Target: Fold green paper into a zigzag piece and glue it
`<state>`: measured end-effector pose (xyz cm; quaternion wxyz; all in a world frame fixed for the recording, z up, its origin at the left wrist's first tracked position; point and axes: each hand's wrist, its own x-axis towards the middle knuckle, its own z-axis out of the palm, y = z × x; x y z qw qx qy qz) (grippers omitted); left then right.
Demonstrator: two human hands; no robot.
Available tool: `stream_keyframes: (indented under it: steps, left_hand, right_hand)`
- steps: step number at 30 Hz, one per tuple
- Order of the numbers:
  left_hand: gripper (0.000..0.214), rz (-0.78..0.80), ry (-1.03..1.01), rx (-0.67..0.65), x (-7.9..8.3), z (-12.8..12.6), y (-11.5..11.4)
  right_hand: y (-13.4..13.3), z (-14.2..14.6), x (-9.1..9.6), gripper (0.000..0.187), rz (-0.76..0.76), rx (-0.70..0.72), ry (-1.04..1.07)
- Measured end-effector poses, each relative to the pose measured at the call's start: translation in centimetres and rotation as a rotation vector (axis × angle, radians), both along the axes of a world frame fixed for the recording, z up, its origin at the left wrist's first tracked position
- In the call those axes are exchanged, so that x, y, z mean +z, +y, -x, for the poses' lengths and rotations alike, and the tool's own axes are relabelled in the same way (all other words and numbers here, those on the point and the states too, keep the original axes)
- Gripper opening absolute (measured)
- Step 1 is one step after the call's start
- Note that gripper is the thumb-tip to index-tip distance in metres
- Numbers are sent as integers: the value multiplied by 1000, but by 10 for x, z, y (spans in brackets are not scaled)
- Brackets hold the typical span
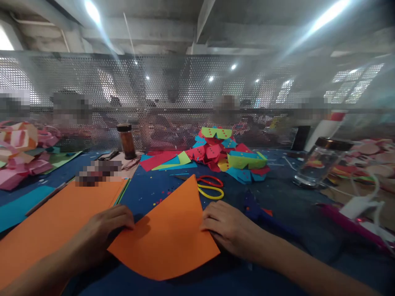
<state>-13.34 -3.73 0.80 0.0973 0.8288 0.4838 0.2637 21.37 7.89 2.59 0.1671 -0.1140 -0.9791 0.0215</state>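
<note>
An orange paper sheet, folded to a point at its far end, lies on the dark blue table in front of me. My left hand rests on its left edge with fingers curled down onto the paper. My right hand presses on its right edge, fingers bent and together. Just beyond the sheet lie scissors with red and yellow handles. A blue tool lies right of my right hand.
A stack of orange sheets sits at left. Folded coloured paper pieces pile up at centre back, pink paper shapes at far left. A brown bottle, a tipped glass jar and a perforated metal screen stand behind.
</note>
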Motion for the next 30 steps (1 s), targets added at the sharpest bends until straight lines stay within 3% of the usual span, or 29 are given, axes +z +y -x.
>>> stream_keyframes:
  steps: [5, 9, 13, 20, 25, 30]
  left_hand:
    - [13, 93, -13, -50, 8, -2, -3]
    - [12, 66, -19, -41, 8, -1, -3]
    - [23, 82, -20, 28, 3, 1, -2]
    - [18, 148, -149, 103, 0, 3, 3]
    - [16, 180, -262, 112, 2, 5, 5]
    - [16, 200, -326, 237, 0, 4, 5]
  right_hand:
    - [-3, 0, 5, 16, 73, -21, -18]
    - [-3, 0, 6, 12, 105, -6, -21]
    - [-2, 0, 5, 11, 137, -12, 4]
    - [-3, 3, 9, 12, 254, -47, 35]
    - [-2, 4, 10, 20, 293, -88, 33]
    - [-1, 4, 7, 32, 294, -153, 23]
